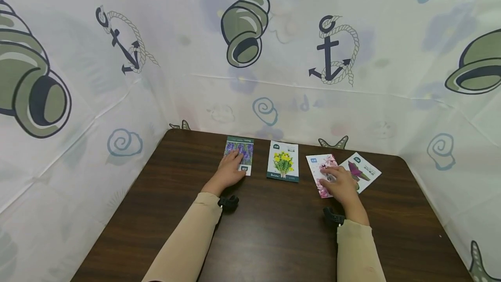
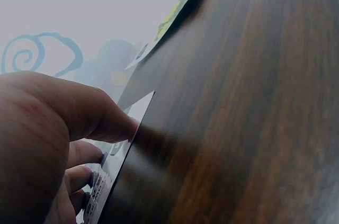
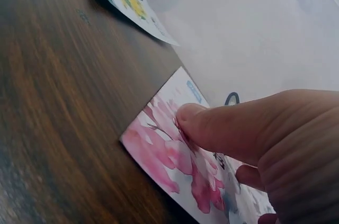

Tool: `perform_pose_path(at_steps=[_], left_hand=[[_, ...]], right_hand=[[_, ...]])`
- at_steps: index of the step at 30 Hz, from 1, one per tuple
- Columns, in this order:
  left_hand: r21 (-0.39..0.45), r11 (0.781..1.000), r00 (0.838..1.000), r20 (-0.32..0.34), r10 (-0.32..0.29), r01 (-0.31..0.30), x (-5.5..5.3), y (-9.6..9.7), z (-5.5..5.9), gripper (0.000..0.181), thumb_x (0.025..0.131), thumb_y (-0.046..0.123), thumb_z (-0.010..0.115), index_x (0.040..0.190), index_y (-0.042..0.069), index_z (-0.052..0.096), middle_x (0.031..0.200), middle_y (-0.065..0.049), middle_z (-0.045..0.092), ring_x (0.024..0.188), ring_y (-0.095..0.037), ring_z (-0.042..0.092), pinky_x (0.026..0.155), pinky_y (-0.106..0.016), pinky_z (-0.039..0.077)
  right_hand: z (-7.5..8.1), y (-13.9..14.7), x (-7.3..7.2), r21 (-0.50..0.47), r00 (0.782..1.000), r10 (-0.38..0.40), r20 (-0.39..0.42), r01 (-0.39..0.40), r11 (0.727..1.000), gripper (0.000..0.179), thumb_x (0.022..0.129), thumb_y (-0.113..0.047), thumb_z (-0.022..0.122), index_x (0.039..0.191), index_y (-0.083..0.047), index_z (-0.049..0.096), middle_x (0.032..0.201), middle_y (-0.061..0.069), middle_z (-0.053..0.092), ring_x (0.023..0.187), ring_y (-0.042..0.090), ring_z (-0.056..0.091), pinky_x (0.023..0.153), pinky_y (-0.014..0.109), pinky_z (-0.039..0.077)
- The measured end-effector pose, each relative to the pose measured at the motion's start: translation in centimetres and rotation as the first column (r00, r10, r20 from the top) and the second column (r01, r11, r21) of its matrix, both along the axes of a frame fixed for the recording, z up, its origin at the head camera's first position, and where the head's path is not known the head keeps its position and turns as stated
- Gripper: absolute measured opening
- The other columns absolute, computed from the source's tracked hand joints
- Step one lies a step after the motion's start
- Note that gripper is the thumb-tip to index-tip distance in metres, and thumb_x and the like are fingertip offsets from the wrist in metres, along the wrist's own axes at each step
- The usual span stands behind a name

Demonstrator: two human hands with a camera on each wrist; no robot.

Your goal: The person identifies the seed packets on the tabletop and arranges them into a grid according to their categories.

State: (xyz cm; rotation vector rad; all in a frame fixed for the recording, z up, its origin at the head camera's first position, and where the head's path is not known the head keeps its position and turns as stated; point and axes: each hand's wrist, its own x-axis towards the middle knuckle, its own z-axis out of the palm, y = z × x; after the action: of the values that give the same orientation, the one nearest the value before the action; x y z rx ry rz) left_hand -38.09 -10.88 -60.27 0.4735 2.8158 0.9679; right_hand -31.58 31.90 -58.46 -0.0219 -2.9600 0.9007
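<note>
A person in beige sleeves (image 1: 192, 234) rested both hands on flower-printed cards near the far edge of a dark, wood-grained counter (image 1: 282, 234). The left hand (image 1: 228, 171) lay over the purple-flower card (image 1: 247, 152), nearest the far left corner of the counter, its fingers stretched across the print and its thumb against the card's edge. Toward the far right corner, the right hand (image 1: 345, 187) rested on the pink-flower card (image 1: 315, 169), thumb and fingers on the printed face. Neither grip was clenched; both appeared relaxed, touching rather than grasping, though whether any fingertip reached beneath a card could not be told. Between the hands, close to the far edge, the yellow-flower card (image 1: 283, 162) went untouched. A magenta-flower card (image 1: 364, 169) sat askew beside the right hand, which hid whether it overlapped its pink neighbor. The cards looked very light, thin and fairly stiff, likely to slide easily under a flat fingertip yet prone to creasing if squeezed at a corner. Lying so low, they would probably be hard to pinch from above; the better hold seemed to be along a long side, thumb on one edge and fingers on the opposite one.
</note>
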Motion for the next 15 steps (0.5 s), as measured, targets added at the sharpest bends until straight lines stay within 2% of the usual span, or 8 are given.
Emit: perform_pose_path(at_steps=[3, 8, 11, 15], left_hand=[[0.006, 1.000, 1.000, -0.004, 0.001, -0.001, -0.08, 0.02, 0.04, 0.079, 0.103, 0.032, 0.064, 0.171, 0.005, 0.034, 0.184, -0.016, 0.016, 0.172, -0.039, 0.007, 0.140, -0.060, 0.002], [-0.003, 1.000, 1.000, -0.004, -0.001, 0.001, -0.08, 0.03, 0.11, 0.078, 0.104, 0.032, 0.062, 0.172, 0.006, 0.033, 0.184, -0.016, 0.015, 0.172, -0.038, 0.006, 0.140, -0.060, 0.002], [0.000, 1.000, 1.000, -0.001, -0.004, 0.004, 0.04, 0.03, 0.20, 0.078, 0.104, 0.032, 0.062, 0.172, 0.005, 0.032, 0.184, -0.016, 0.014, 0.172, -0.038, 0.005, 0.140, -0.060, 0.002], [0.003, 1.000, 1.000, 0.006, -0.005, 0.005, 0.01, 0.01, 0.20, 0.078, 0.104, 0.031, 0.061, 0.172, 0.005, 0.032, 0.184, -0.016, 0.014, 0.173, -0.038, 0.004, 0.140, -0.060, 0.001]], right_hand=[[0.19, -0.16, 0.03, -0.005, 1.000, 0.002, 0.012, -0.002, 1.000, 0.046, 0.099, -0.029, 0.079, 0.142, -0.012, 0.073, 0.146, 0.029, 0.055, 0.138, 0.052, 0.045, 0.112, 0.075, 0.029], [0.28, -0.27, 0.00, -0.069, 1.000, 0.011, 0.024, -0.009, 0.998, 0.046, 0.101, -0.025, 0.078, 0.143, -0.008, 0.072, 0.151, 0.031, 0.048, 0.141, 0.053, 0.046, 0.121, 0.073, 0.036], [0.16, -0.34, -0.06, -0.086, 0.999, -0.002, 0.034, 0.005, 0.996, 0.050, 0.100, -0.028, 0.079, 0.146, -0.010, 0.069, 0.161, 0.031, 0.039, 0.149, 0.055, 0.039, 0.124, 0.076, 0.031], [0.02, -0.27, -0.12, -0.048, 1.000, -0.010, 0.021, 0.011, 0.999, 0.062, 0.098, -0.034, 0.082, 0.151, -0.011, 0.062, 0.169, 0.033, 0.032, 0.155, 0.058, 0.030, 0.123, 0.081, 0.024]])
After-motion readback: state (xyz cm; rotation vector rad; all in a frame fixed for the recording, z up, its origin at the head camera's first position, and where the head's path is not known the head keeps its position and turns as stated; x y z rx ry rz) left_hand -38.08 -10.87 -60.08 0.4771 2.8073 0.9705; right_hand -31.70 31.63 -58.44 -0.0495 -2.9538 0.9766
